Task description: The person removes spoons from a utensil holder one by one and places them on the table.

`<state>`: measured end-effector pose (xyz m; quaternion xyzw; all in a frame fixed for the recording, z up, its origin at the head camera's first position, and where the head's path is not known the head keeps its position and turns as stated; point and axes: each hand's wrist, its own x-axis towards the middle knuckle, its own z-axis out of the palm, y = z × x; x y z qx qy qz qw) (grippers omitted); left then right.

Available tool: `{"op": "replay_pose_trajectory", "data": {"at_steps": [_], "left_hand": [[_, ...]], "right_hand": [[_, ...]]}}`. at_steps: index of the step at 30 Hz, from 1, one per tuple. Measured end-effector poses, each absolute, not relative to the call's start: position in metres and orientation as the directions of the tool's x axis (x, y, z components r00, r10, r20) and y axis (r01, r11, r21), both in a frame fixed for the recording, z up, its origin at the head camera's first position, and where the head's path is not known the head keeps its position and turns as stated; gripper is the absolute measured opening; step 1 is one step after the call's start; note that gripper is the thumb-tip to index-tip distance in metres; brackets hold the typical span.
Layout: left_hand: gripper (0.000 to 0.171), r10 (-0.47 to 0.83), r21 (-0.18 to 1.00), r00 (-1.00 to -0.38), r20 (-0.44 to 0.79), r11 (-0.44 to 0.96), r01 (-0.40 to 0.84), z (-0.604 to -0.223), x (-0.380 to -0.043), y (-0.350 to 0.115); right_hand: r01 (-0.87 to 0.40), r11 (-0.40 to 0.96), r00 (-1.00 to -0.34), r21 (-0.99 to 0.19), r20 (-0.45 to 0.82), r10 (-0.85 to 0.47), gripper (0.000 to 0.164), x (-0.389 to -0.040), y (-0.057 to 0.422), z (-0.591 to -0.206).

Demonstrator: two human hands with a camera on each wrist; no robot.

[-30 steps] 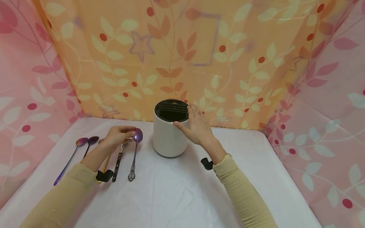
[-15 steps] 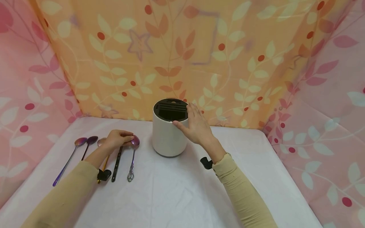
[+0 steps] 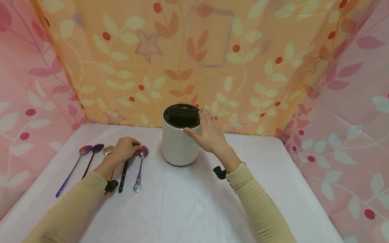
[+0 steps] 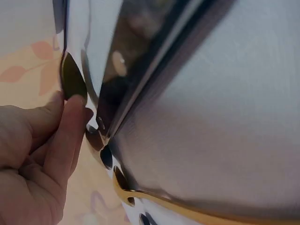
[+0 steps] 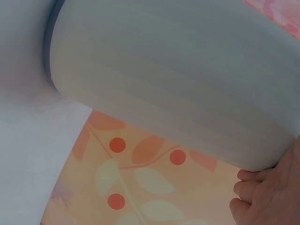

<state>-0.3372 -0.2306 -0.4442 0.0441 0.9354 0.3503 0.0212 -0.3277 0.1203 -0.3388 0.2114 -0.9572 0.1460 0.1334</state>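
Observation:
My left hand (image 3: 124, 149) pinches the edge of the bowl of a purple spoon (image 3: 143, 152) with an ornate handle, which lies lengthwise on the white table at the right end of a row of cutlery. In the left wrist view, thumb and fingertips meet at the spoon's bowl (image 4: 73, 77). My right hand (image 3: 209, 135) rests against the right side of a white round utensil holder (image 3: 180, 148) with a black slotted top, thumb at its front rim and the other fingers extended along the side. In the right wrist view, its fingertips show at the holder's upper edge.
Left of the purple spoon lie a dark-handled utensil (image 3: 123, 177), its head hidden by the left hand, a gold-handled spoon (image 3: 107, 151), a dark purple spoon (image 3: 97, 148) and a rainbow-coloured spoon (image 3: 85, 149). Patterned cloth walls (image 3: 258, 67) enclose the table's back and sides.
My left hand has brought the purple spoon's bowl down and slightly left, beside the other cutlery. The right hand stays on the utensil holder.

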Motion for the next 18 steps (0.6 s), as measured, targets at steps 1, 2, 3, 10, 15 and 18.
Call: {"op": "replay_pose_trajectory", "data": {"at_steps": [1, 2, 3, 10, 15, 18], "left_hand": [[0.026, 0.098, 0.639, -0.995, 0.006, 0.765, 0.079, -0.444, -0.337, -0.230], [0.026, 0.098, 0.629, -0.995, 0.015, 0.773, 0.085, -0.443, -0.336, -0.230], [0.026, 0.098, 0.621, -0.995, 0.020, 0.779, 0.089, -0.442, -0.336, -0.229], [0.034, 0.099, 0.629, -0.995, -0.001, 0.774, 0.076, -0.437, -0.332, -0.225], [0.051, 0.102, 0.603, -0.995, 0.021, 0.792, 0.094, -0.430, -0.325, -0.222], [0.061, 0.109, 0.546, -0.991, 0.077, 0.827, 0.134, -0.421, -0.320, -0.219]], "right_hand": [[-0.442, 0.869, -0.877, -0.225, 0.312, -0.365, 0.112, -0.328, 0.120, -0.338], [-0.439, 0.870, -0.879, -0.225, 0.307, -0.365, 0.112, -0.327, 0.120, -0.338], [-0.436, 0.871, -0.882, -0.226, 0.301, -0.363, 0.112, -0.327, 0.121, -0.337], [-0.424, 0.866, -0.892, -0.265, 0.290, -0.347, 0.114, -0.329, 0.125, -0.339], [-0.434, 0.847, -0.885, -0.308, 0.322, -0.336, 0.117, -0.329, 0.130, -0.342], [-0.433, 0.841, -0.880, -0.324, 0.353, -0.316, 0.112, -0.325, 0.139, -0.344]]}}
